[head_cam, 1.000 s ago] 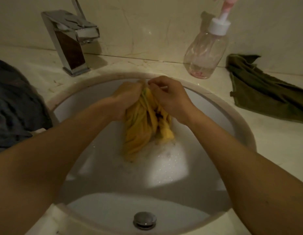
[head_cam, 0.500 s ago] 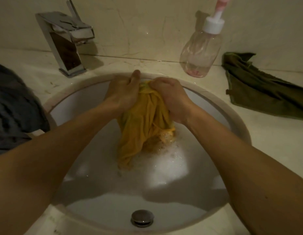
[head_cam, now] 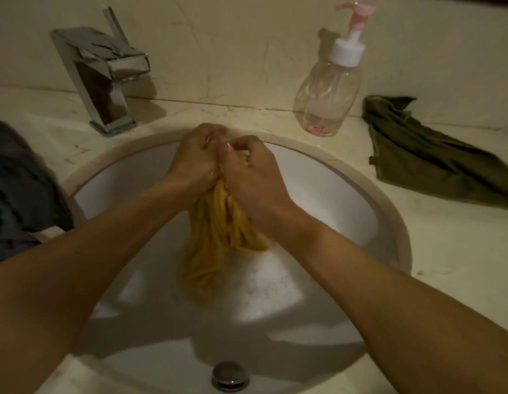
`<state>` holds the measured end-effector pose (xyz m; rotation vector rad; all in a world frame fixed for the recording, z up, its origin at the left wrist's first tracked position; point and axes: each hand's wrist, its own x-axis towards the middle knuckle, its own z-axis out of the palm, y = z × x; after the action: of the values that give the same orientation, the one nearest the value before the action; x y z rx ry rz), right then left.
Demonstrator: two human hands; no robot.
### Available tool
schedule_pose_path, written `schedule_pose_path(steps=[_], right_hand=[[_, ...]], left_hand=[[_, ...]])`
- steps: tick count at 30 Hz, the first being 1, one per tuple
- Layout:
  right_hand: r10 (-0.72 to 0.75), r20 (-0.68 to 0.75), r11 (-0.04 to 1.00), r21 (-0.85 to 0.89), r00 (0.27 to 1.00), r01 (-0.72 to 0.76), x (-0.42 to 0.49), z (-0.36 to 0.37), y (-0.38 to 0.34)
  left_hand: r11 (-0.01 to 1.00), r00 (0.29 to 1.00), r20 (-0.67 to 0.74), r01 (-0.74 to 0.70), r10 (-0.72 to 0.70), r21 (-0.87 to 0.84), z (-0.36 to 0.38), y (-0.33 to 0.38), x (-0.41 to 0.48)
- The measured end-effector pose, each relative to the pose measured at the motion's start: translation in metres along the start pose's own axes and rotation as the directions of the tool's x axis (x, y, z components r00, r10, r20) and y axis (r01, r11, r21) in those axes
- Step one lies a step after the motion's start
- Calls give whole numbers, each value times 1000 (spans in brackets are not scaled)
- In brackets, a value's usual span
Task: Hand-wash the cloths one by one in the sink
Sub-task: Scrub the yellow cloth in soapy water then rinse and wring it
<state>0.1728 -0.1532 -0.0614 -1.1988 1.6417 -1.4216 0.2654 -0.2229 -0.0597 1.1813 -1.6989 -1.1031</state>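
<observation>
A bunched yellow cloth [head_cam: 218, 231] hangs over the white sink [head_cam: 346, 191], its lower end dipping into the foamy water [head_cam: 264, 288]. My left hand [head_cam: 194, 156] and my right hand [head_cam: 251, 173] grip the cloth's top, pressed close together above the far side of the basin. The knuckles nearly touch, and the fingers are curled round the fabric, which they mostly hide at the top.
A chrome tap [head_cam: 105, 78] stands at the back left. A clear pump bottle [head_cam: 329, 89] with a pink nozzle stands at the back right. An olive green cloth [head_cam: 429, 157] lies on the counter to the right, a dark grey cloth [head_cam: 22, 191] to the left. The drain plug [head_cam: 230, 376] sits near.
My hands have closed tighter together on the yellow cloth's top, bunching it into a narrower bundle than half a second ago.
</observation>
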Motion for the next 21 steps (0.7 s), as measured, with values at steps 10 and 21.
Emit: schedule_pose_path(steps=[10, 21], right_hand=[[52, -26, 992, 117, 998, -49, -5, -4, -10], [163, -4, 963, 217, 987, -158, 1, -10, -7]], left_hand=[[996, 996, 31, -83, 82, 22, 1, 7, -9], [996, 991, 105, -86, 88, -24, 4, 10, -13]])
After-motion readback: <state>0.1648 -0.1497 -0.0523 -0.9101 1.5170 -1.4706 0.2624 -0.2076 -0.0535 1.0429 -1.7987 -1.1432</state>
